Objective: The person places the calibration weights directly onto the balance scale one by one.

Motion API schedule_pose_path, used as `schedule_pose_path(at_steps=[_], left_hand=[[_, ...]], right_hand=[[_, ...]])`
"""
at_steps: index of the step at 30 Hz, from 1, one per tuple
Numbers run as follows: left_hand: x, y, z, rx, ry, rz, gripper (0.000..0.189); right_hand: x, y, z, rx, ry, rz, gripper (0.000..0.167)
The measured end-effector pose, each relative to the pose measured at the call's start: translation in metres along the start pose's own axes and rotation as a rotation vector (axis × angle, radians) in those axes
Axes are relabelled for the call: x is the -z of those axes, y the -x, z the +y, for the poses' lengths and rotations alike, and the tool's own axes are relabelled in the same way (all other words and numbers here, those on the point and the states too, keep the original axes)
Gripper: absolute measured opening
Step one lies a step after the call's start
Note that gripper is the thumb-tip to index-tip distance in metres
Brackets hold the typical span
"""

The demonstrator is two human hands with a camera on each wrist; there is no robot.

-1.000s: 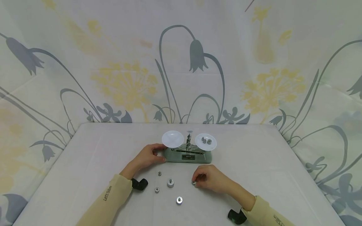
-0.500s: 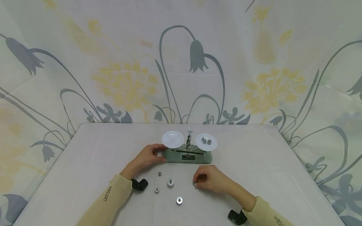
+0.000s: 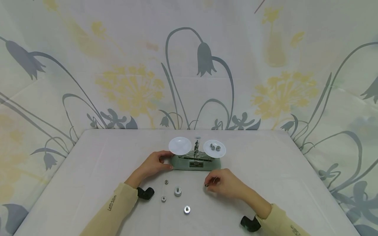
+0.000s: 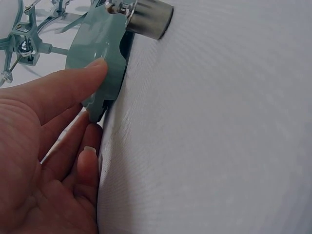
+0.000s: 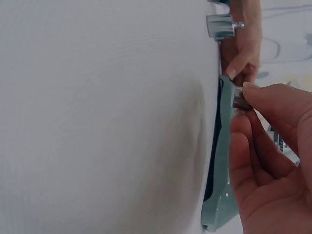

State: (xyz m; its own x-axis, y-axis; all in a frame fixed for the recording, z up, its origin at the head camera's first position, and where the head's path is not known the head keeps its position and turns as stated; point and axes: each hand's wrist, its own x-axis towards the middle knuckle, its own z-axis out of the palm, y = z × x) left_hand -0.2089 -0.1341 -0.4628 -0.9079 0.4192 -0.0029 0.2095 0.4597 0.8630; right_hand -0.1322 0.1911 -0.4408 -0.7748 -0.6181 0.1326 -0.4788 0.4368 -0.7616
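A green balance scale (image 3: pixel 180 165) stands toward the back of the table. My left hand (image 3: pixel 154 162) holds its left end, thumb (image 4: pixel 80 85) on the front of the base and the other fingers behind. In front of the scale's right half, my right hand (image 3: pixel 226 184) pinches a small metal weight (image 5: pixel 240 99) between thumb and fingertips, close over the table. Three small weights (image 3: pixel 218 148) sit in the scale's white right pan (image 3: pixel 215 155). The white left pan (image 3: pixel 180 146) has nothing in it.
Several metal weights stand on the white tabletop (image 3: pixel 136 139) before the scale: a large one (image 3: pixel 178 192), another large one (image 3: pixel 187 210) nearer me, and two small ones on the left, one nearer (image 3: pixel 163 199) and one farther (image 3: pixel 166 182). A flower-patterned curtain (image 3: pixel 189 95) hangs behind.
My right hand has moved slightly right and toward the scale, with the small weight pinched in its fingertips. The left hand keeps its hold on the scale's base.
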Motion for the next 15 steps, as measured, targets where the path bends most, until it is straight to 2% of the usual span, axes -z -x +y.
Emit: schedule_pose_path(at_steps=[7,15], left_hand=[[0.000,0.001,0.000,-0.003,0.001,-0.001,0.054],[0.000,0.001,0.001,0.002,0.004,0.001,0.054]], right_hand=[[0.014,0.000,-0.002,0.053,0.000,0.043,0.018],[0.031,-0.001,-0.006,0.048,0.011,0.064,0.017]])
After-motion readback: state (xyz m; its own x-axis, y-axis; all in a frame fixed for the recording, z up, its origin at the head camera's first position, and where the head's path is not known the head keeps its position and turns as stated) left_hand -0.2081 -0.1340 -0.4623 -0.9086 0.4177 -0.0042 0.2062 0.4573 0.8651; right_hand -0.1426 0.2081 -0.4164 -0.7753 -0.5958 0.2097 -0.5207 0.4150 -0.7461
